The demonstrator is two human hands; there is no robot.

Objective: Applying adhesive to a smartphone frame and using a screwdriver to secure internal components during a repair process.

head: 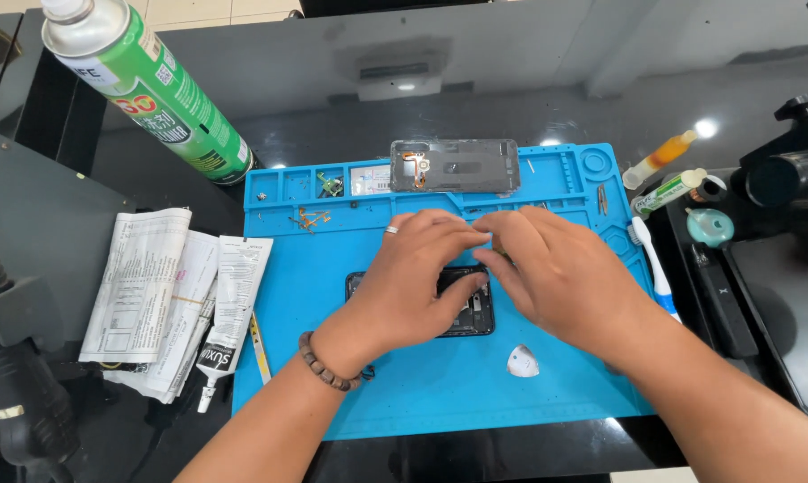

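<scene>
An opened black phone (469, 315) lies in the middle of the blue work mat (439, 394), its inner parts facing up. My left hand (413, 277), with a ring and a bead bracelet, rests over the phone's left and upper part. My right hand (551, 268) presses on its upper right edge, and the fingertips of both hands meet there. Most of the phone is hidden beneath them. Whether my fingers pinch a small part, I cannot tell. The phone's grey back cover (455, 166) lies at the mat's far edge.
A white triangular pick (523, 361) lies on the mat near my right wrist. Small parts sit in the mat's top trays (328, 185). A green spray can (144, 85), folded papers (149, 291) and a glue tube (214, 362) are left; small bottles (672, 183) and a toothbrush (656, 268) right.
</scene>
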